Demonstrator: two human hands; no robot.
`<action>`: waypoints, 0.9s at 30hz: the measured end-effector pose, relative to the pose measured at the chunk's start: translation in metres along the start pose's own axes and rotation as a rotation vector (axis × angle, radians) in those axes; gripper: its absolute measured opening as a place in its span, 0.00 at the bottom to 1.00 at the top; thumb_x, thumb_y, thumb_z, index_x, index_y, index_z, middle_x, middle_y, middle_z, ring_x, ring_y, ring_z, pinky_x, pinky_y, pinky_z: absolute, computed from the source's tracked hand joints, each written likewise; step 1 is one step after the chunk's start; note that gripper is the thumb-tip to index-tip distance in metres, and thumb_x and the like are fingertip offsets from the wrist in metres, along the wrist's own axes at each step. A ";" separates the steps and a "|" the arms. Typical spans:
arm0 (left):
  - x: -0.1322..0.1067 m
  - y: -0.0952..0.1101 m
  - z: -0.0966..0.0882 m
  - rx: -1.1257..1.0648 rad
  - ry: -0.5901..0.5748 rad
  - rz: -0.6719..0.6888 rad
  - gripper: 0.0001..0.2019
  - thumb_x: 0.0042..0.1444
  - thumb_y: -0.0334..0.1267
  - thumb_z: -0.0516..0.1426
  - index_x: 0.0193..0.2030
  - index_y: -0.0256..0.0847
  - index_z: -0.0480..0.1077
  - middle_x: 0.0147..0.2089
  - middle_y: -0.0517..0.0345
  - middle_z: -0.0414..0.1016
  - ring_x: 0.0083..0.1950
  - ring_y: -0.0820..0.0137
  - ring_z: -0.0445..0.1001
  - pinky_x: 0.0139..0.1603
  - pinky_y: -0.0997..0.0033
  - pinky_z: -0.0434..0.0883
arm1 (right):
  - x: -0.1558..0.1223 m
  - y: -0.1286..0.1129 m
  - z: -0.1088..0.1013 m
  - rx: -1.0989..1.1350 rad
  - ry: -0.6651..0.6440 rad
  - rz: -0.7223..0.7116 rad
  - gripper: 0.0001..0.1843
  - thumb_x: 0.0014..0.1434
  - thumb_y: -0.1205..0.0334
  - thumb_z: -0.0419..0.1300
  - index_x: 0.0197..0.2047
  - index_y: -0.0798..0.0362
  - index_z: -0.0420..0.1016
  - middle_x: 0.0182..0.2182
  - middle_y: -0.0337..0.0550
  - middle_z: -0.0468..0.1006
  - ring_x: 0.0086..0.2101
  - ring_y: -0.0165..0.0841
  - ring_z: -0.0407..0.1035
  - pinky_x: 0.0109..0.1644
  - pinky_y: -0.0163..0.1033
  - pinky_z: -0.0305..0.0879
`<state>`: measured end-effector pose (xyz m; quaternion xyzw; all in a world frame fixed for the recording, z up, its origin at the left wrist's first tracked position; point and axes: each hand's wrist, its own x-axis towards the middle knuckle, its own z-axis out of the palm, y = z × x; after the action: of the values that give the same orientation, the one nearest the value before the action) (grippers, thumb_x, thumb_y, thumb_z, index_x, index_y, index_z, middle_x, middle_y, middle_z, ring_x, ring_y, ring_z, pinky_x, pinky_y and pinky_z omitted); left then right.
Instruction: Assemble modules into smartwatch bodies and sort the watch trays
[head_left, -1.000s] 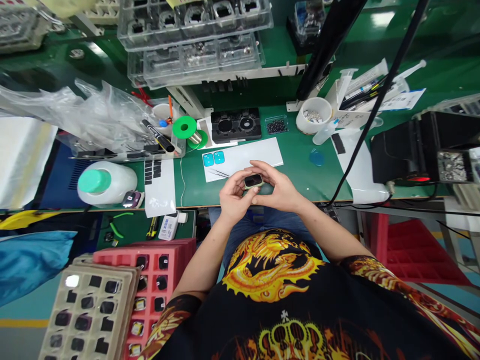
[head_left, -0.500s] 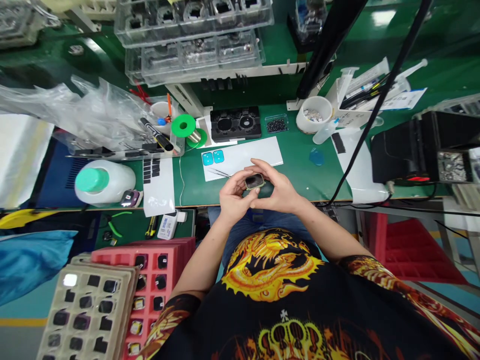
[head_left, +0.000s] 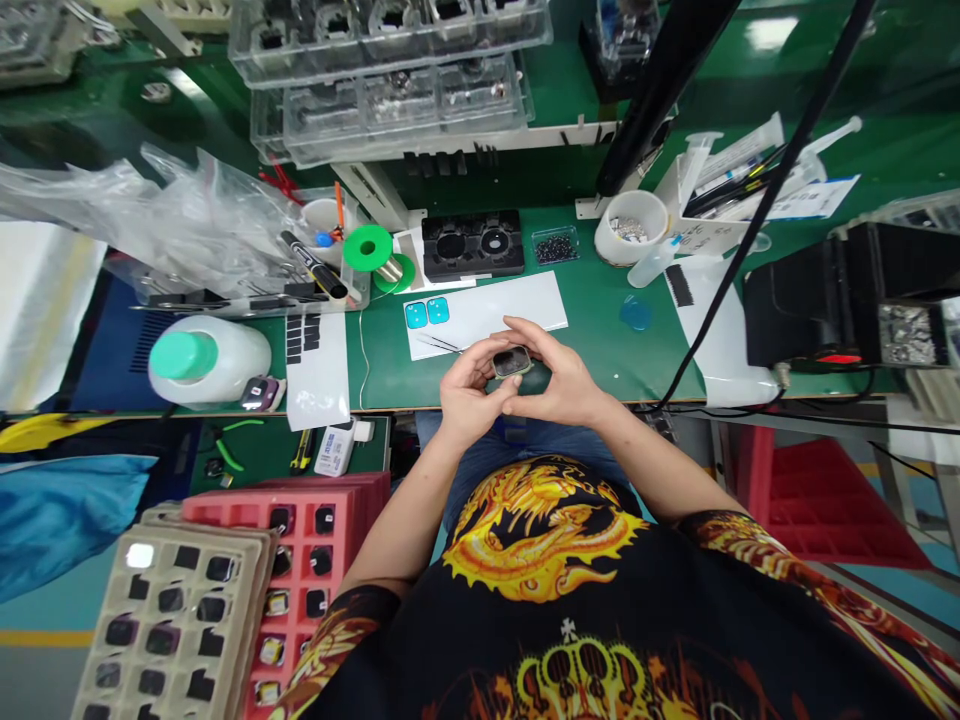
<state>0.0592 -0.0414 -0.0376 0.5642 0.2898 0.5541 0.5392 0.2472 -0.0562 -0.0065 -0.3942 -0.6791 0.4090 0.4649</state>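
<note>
Head view: small dark-screened device (head_left: 511,362) gripped in left hand (head_left: 472,387) over near edge of green tabletop (head_left: 600,365); right hand (head_left: 559,385) curled alongside, its hold can't be clearly told. White sheet (head_left: 502,305) and green spool (head_left: 368,248) seen beyond; beige trays (head_left: 161,562) and red trays (head_left: 301,545) stacked at lower left.

Head-worn view, facing forward and down, shirt (head_left: 570,610) nearest, hands (head_left: 559,380) mid-frame, bench (head_left: 604,350) beyond

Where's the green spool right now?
In the head view, the green spool sits left of centre, beyond the left hand, between the black marker and the black tray.
</note>
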 end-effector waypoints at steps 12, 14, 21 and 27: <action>0.001 0.000 -0.001 0.017 -0.014 -0.011 0.26 0.62 0.36 0.76 0.66 0.44 0.79 0.62 0.47 0.85 0.62 0.62 0.86 0.63 0.65 0.84 | 0.001 -0.001 0.000 0.010 0.004 0.012 0.58 0.58 0.52 0.81 0.84 0.45 0.60 0.69 0.54 0.79 0.65 0.48 0.78 0.73 0.54 0.75; 0.001 0.000 -0.001 0.021 -0.023 -0.004 0.26 0.62 0.37 0.76 0.66 0.43 0.79 0.63 0.46 0.85 0.62 0.61 0.86 0.63 0.65 0.84 | 0.001 0.000 0.000 0.020 0.010 0.005 0.58 0.57 0.50 0.81 0.84 0.45 0.60 0.68 0.53 0.80 0.65 0.48 0.78 0.73 0.54 0.75; 0.003 0.002 -0.001 -0.019 -0.049 0.017 0.26 0.64 0.33 0.74 0.67 0.47 0.80 0.64 0.50 0.85 0.63 0.64 0.86 0.64 0.68 0.83 | 0.000 0.003 0.001 0.010 0.008 0.041 0.59 0.56 0.48 0.82 0.84 0.44 0.62 0.69 0.52 0.79 0.65 0.51 0.77 0.74 0.56 0.74; 0.003 0.002 0.000 -0.034 -0.052 0.027 0.27 0.63 0.32 0.75 0.67 0.47 0.80 0.64 0.50 0.84 0.65 0.65 0.85 0.66 0.69 0.82 | 0.000 0.003 0.000 0.022 0.009 0.006 0.58 0.57 0.49 0.82 0.84 0.42 0.61 0.70 0.51 0.78 0.66 0.50 0.78 0.74 0.56 0.74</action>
<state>0.0592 -0.0387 -0.0344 0.5729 0.2584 0.5516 0.5485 0.2472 -0.0549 -0.0096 -0.3929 -0.6712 0.4162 0.4711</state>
